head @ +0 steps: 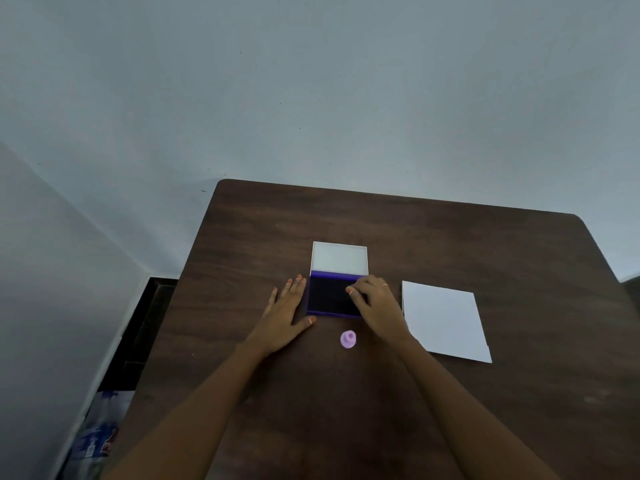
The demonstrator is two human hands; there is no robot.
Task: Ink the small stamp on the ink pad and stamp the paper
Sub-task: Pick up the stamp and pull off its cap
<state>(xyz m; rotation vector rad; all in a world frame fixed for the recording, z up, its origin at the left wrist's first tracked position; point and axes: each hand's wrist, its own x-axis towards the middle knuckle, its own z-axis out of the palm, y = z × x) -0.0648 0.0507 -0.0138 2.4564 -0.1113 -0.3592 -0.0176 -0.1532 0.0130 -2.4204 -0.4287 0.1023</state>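
Note:
The ink pad (329, 296) lies open at the table's middle, its dark purple pad facing up and its white lid (339, 258) folded back behind it. The small pink stamp (348, 339) stands on the table just in front of the pad, with neither hand on it. My left hand (284, 315) lies flat on the table against the pad's left side, fingers spread. My right hand (375, 303) hovers over the pad's right edge with fingers curled in and thumb tip near the fingertips; nothing shows in it. The white paper (446, 322) lies to the right.
The dark wooden table (450, 244) ends at a grey wall behind. Past its left edge is a gap down to the floor, where a plastic package (97, 441) lies.

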